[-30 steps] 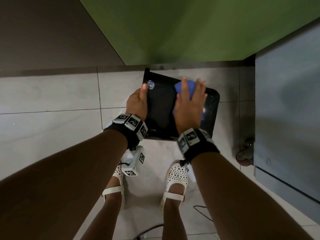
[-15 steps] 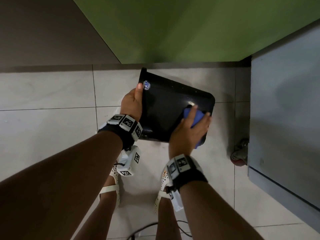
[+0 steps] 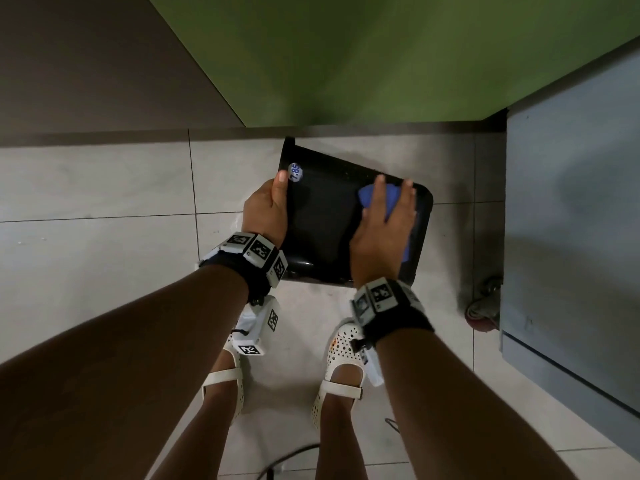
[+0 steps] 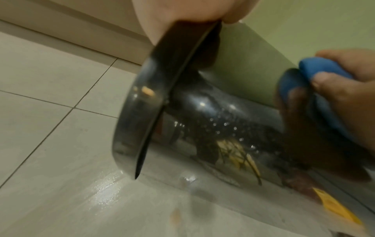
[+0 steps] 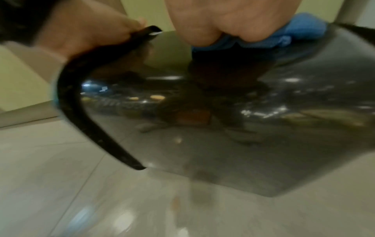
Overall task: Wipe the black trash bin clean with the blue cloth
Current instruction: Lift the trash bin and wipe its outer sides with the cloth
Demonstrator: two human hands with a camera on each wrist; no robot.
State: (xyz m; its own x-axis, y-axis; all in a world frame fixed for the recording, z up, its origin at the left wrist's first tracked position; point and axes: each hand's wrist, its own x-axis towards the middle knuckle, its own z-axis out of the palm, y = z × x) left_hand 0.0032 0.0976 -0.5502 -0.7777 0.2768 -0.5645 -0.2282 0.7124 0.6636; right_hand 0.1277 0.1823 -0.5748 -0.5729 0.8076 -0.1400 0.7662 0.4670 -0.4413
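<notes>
The black trash bin [image 3: 322, 223] is held tipped on its side above the tiled floor, its rim to the left and its base to the right. My left hand [image 3: 266, 209] grips the rim, thumb next to a white price sticker [image 3: 295, 172]. My right hand [image 3: 384, 223] lies over the folded blue cloth [image 3: 367, 195] and presses it on the bin's upper wall near the base. The left wrist view shows the glossy, speckled bin [image 4: 213, 128] and the cloth [image 4: 324, 67] pinched between finger and thumb. The blurred right wrist view shows the bin [image 5: 223, 128] and the cloth [image 5: 304, 28].
A green wall [image 3: 346, 57] rises just behind the bin. A grey cabinet [image 3: 571, 237] on a caster wheel [image 3: 485, 306] stands close on the right. My feet in white shoes [image 3: 343, 358] are under the bin, and a dark cable [image 3: 287, 459] lies on the floor.
My right hand has slid the cloth from the near lower edge of the bin's wall back up to its far edge. The left hand keeps its grip on the rim.
</notes>
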